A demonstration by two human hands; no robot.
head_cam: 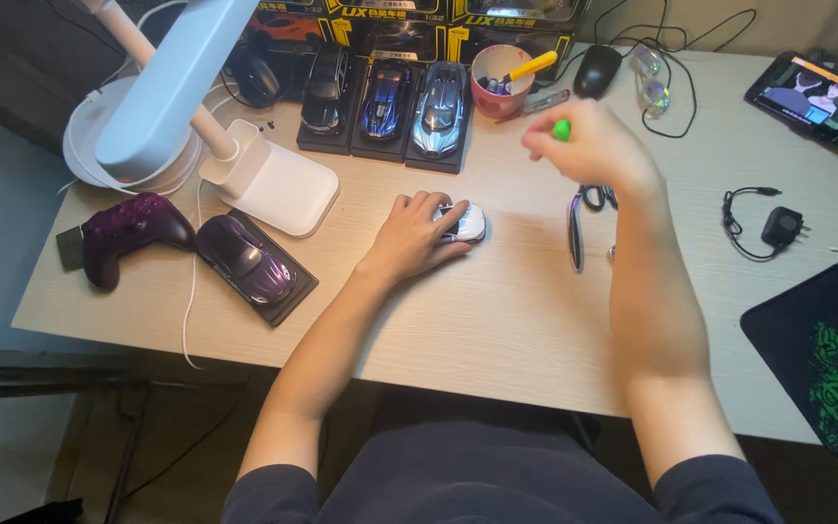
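White toy car (465, 222) pinned by left hand (417, 236) | right hand (589, 146) closed on green-tipped tool (562, 130), raised, apart from car | work unfinished

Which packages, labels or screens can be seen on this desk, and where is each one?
Boxes: back edge of the desk, behind three model cars; black with yellow bands.
Tablet screen: far right corner, lying flat; dark frame, lit colourful picture.
Mouse pad: right edge; black with a green printed mark.
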